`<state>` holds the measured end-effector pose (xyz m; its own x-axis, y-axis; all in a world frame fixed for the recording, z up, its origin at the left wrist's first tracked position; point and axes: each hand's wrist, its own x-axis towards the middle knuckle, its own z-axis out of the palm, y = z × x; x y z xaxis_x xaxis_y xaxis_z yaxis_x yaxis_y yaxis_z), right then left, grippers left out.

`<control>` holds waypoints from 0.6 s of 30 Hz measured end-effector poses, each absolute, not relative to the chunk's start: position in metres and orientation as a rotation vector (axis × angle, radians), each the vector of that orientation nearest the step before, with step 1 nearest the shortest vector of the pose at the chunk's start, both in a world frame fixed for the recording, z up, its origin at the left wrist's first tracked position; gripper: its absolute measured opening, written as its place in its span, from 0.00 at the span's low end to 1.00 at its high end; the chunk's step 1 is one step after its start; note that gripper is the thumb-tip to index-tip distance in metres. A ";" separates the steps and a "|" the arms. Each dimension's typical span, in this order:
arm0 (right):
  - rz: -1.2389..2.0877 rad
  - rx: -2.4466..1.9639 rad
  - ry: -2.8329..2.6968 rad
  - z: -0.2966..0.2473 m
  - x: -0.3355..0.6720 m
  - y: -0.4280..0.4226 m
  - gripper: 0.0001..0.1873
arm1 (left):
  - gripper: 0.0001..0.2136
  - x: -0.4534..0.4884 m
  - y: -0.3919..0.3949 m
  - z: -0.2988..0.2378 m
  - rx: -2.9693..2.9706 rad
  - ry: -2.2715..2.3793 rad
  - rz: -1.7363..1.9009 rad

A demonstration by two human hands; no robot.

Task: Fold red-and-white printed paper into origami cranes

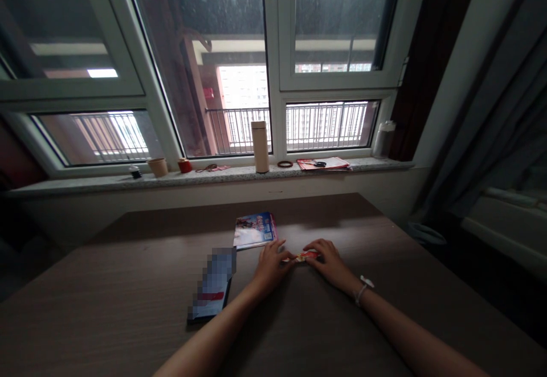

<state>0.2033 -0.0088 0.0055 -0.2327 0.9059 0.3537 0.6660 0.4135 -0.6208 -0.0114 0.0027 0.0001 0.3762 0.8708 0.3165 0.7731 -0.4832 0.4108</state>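
A small folded paper (302, 257), red with pale and yellowish patches, lies low over the table between my hands. At its left end, the thumb and a finger of my left hand (272, 264) are closed on it. My right hand (328, 260) pinches the right end, its fingers bent over the paper and hiding part of it. A bracelet circles my right wrist. Just beyond my left hand lies a blue printed booklet (255, 230). To the left of my left forearm is a phone (212, 286), its screen mostly blurred out.
The brown table (128, 274) reaches toward the wall under a window. On the sill (231, 175) stand a beige flask (260, 148), a paper cup (158, 167), a red spool (184, 166) and a dark little bottle (135, 172). Scissors (316, 163) rest on papers (337, 164) there.
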 end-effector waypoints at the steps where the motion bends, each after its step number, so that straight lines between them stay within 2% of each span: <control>1: 0.458 -1.315 -1.985 0.006 0.203 -0.009 0.12 | 0.09 -0.012 0.003 -0.001 2.437 1.471 0.758; 7: 0.463 -1.255 -1.963 0.009 0.201 -0.010 0.12 | 0.09 -0.012 0.005 -0.002 2.427 1.452 0.844; 18: 0.315 -1.169 -1.991 0.009 0.197 -0.011 0.05 | 0.08 -0.010 0.001 0.004 2.453 1.426 0.969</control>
<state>0.1966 -0.0112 0.0088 -0.2634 0.8218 0.5052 0.6259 0.5441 -0.5587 -0.0096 0.0007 0.0037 0.3422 0.8204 0.4581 0.7279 -0.5398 0.4229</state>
